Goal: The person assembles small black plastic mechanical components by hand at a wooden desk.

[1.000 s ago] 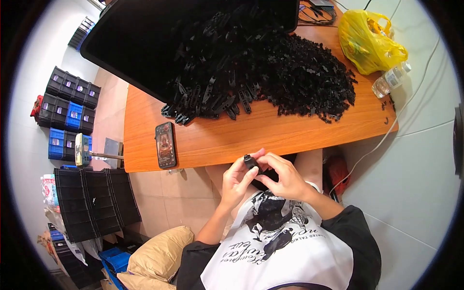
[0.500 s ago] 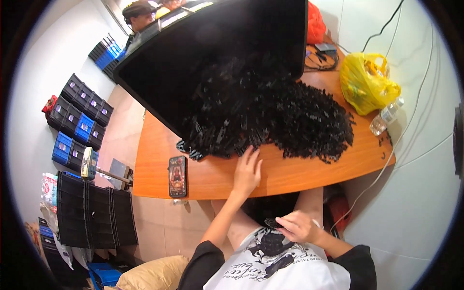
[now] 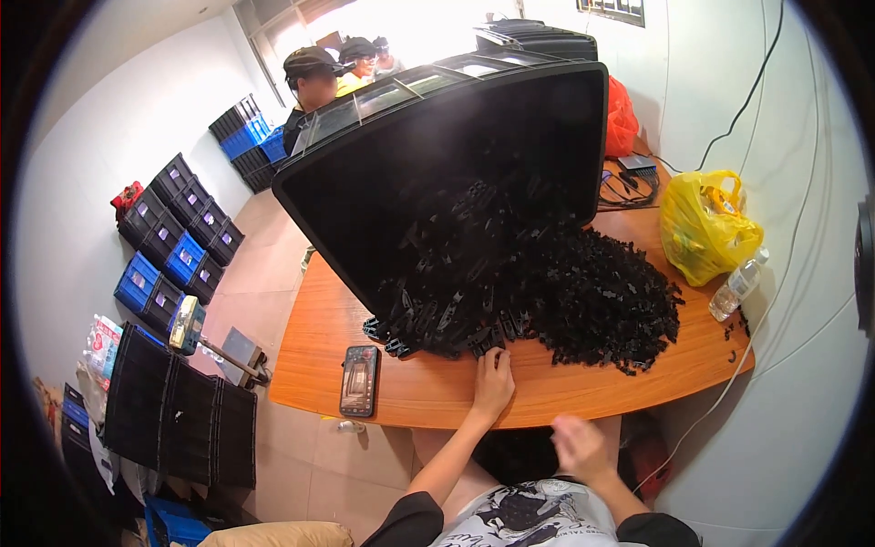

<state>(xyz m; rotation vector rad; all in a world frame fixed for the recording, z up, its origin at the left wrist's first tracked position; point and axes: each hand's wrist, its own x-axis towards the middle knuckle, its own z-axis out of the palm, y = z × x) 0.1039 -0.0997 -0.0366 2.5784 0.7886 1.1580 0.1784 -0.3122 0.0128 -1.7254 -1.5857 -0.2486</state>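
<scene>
At the near edge of a heap of small black plastic parts (image 3: pixel 611 301), my left hand (image 3: pixel 494 387) has its fingers drawn together on a black plastic part (image 3: pixel 483 341). My right hand (image 3: pixel 585 448) is in front of the table edge, above my lap. Motion smears its fingers, and whether it holds anything cannot be made out. A large black bin (image 3: pixel 492 128) lies tipped on the table with its mouth toward me. Longer black parts (image 3: pixel 442 314) spread from its mouth, while smaller ones pile up to the right.
A phone (image 3: pixel 359 381) lies on the wooden table (image 3: pixel 310 337) to the left. On the right are a yellow plastic bag (image 3: pixel 706 228), a clear bottle (image 3: pixel 738 284) and a hanging white cable (image 3: pixel 782 264). Stacked crates (image 3: pixel 169 255) line the left wall. Other people (image 3: pixel 314 87) are behind the bin.
The view has tilted up. My left fingers, spread before, have come together at the heap's edge. My right hand, which held a dark part over my lap, has moved up toward the table edge.
</scene>
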